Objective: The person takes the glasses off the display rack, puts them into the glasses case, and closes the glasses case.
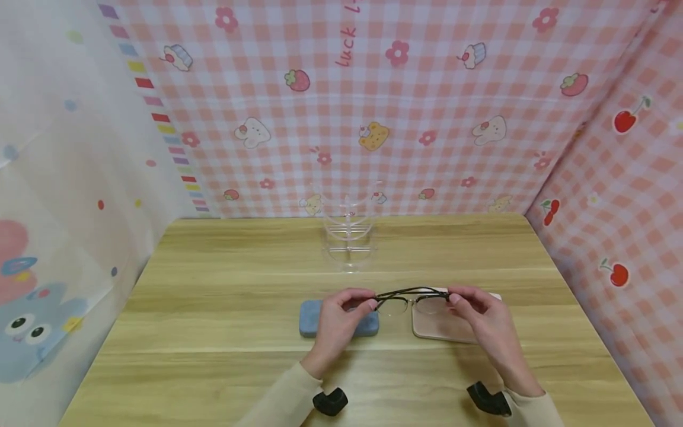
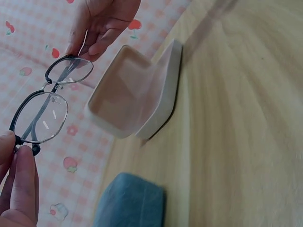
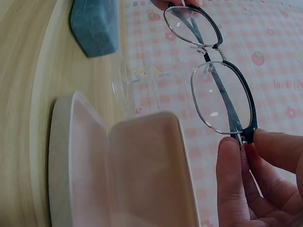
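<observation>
Both hands hold a pair of eyeglasses (image 1: 413, 290) above the table, with black upper rims and clear lenses. One end of the frame is pinched between thumb and fingers of my left hand (image 1: 341, 317); my right hand (image 1: 488, 323) pinches the other end. In the right wrist view the temples (image 3: 221, 90) lie folded behind the lenses. Beneath the right hand stands a pale pink glasses case (image 2: 165, 94), its lid up and no contents showing. A blue case (image 1: 309, 319), closed, lies under the left hand and is partly covered by it.
Behind the cases stands a clear plastic rack (image 1: 349, 249) near the table's back edge. The wooden table (image 1: 224, 279) is bounded by a checked cloth (image 1: 331, 118) at the back and right, and a white patterned cloth (image 1: 58, 166) on the left.
</observation>
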A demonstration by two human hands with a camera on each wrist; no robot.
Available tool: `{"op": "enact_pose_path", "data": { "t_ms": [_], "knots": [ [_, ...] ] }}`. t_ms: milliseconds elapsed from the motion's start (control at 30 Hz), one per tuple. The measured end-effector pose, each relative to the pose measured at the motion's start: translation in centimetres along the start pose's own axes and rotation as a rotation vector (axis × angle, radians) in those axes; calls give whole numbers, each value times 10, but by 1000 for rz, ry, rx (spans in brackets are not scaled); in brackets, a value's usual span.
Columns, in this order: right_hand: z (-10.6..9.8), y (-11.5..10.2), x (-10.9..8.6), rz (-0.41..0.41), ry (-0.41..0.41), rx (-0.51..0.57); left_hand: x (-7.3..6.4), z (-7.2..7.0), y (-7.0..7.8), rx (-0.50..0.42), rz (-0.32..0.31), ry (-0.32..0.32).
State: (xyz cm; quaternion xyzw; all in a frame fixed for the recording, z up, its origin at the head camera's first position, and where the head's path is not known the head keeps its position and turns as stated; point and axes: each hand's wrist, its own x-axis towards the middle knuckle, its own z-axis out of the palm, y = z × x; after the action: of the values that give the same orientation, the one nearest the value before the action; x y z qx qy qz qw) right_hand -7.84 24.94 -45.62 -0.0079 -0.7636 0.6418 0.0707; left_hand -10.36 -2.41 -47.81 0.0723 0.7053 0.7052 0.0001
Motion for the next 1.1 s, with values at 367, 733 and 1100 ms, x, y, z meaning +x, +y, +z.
{"op": "enact_pose_path", "data": {
  "t_ms": [367, 733, 1100],
  "knots": [
    [-26, 14, -7, 6, 52, 42, -1, 31, -6, -17, -66, -19],
    [-43, 28, -17, 46, 85, 57, 0, 57, -14, -42, -69, -12],
    [-58, 40, -17, 98, 102, 66, 4, 78, -26, -19, -94, 23]
  ]
}}
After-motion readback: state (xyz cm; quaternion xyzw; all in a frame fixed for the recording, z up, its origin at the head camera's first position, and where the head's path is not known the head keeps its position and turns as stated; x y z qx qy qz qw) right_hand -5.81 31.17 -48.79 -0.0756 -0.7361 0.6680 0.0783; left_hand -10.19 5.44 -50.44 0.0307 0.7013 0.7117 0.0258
